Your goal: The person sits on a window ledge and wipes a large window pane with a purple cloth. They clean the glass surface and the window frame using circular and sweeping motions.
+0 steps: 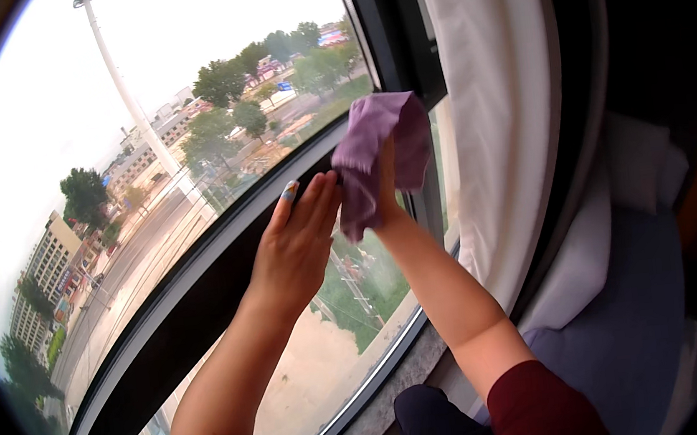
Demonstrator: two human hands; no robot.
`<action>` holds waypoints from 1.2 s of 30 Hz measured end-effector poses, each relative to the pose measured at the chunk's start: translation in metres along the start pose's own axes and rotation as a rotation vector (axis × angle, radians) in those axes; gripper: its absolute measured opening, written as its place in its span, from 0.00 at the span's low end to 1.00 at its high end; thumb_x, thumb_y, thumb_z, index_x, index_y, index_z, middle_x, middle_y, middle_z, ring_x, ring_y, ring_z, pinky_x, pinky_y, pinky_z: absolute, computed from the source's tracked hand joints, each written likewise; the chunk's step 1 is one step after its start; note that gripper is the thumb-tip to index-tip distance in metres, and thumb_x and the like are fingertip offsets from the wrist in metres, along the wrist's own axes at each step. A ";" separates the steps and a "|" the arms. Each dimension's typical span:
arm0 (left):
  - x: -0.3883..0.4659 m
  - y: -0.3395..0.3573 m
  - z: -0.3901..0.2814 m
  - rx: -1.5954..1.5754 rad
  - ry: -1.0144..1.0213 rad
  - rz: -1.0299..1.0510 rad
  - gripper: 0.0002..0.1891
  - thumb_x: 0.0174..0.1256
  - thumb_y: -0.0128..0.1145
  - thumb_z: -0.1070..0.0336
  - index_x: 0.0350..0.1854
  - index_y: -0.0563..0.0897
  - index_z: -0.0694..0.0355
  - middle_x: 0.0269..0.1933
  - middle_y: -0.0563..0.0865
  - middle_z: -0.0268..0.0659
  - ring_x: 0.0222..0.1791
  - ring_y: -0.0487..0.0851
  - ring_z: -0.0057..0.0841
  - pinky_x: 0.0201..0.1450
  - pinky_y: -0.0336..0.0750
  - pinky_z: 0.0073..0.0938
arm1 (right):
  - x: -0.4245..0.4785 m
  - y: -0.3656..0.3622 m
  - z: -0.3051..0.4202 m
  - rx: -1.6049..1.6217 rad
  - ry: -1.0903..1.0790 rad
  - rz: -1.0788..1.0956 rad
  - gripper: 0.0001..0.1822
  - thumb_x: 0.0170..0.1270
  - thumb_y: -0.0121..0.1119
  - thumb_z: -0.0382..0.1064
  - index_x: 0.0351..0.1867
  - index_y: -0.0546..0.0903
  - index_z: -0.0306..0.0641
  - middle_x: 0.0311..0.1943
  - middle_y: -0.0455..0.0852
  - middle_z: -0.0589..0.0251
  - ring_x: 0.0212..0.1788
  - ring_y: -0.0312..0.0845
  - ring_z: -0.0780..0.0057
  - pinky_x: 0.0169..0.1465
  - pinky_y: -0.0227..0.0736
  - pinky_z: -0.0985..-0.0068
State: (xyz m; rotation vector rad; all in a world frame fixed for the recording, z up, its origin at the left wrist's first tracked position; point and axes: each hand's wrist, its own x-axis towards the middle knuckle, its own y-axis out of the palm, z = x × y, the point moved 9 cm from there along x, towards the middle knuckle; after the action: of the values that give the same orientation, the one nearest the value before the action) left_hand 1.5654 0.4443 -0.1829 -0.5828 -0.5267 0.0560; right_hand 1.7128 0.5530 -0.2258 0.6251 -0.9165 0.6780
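Note:
A purple cloth (358, 153) drapes over my right hand (387, 179) near the corner where the window's dark crossbar (205, 294) meets its upright frame (390, 31). The cloth covers most of the fingers of that hand. Just left of the cloth, my left hand (297, 241) lies on the crossbar with its fingers stretched and close together, its palm down. A colourful wrap (289, 190) covers the tip of one of its fingers. The left fingertips are beside the cloth's edge; whether they touch it is hard to tell.
Glass panes lie above and below the crossbar, with a road, trees and buildings outside. A white curtain (489, 109) hangs right of the window. Along the bottom runs a grey stone sill (396, 389), with my knee (437, 423) close by. Blue-grey bedding (621, 304) is at the right.

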 end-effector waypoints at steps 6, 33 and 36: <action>-0.091 -0.038 0.041 0.058 -0.138 0.170 0.41 0.51 0.63 0.47 0.69 0.66 0.56 0.74 0.61 0.31 0.76 0.52 0.22 0.76 0.40 0.44 | -0.057 0.057 0.098 -0.499 -0.319 0.279 0.32 0.63 0.52 0.42 0.68 0.61 0.33 0.67 0.63 0.45 0.71 0.53 0.46 0.73 0.48 0.61; -0.287 -0.185 0.248 0.566 -0.837 -0.296 0.29 0.75 0.37 0.52 0.75 0.54 0.55 0.76 0.54 0.37 0.77 0.50 0.34 0.74 0.38 0.50 | 0.161 0.130 0.198 -0.973 -0.527 -0.330 0.22 0.63 0.50 0.40 0.57 0.76 0.36 0.52 0.80 0.51 0.62 0.68 0.57 0.68 0.55 0.58; -0.295 -0.189 0.248 0.540 -0.855 -0.311 0.27 0.76 0.37 0.55 0.75 0.56 0.53 0.76 0.56 0.36 0.77 0.51 0.33 0.75 0.38 0.48 | 0.115 0.203 0.269 -0.858 -0.602 0.020 0.21 0.63 0.50 0.42 0.56 0.76 0.36 0.53 0.80 0.53 0.58 0.73 0.59 0.62 0.63 0.57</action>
State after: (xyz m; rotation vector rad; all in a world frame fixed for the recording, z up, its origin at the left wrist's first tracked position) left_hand 1.1700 0.3544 -0.0408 0.0908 -1.3739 0.1483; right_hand 1.4777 0.5135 0.0384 0.0283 -1.6379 0.0504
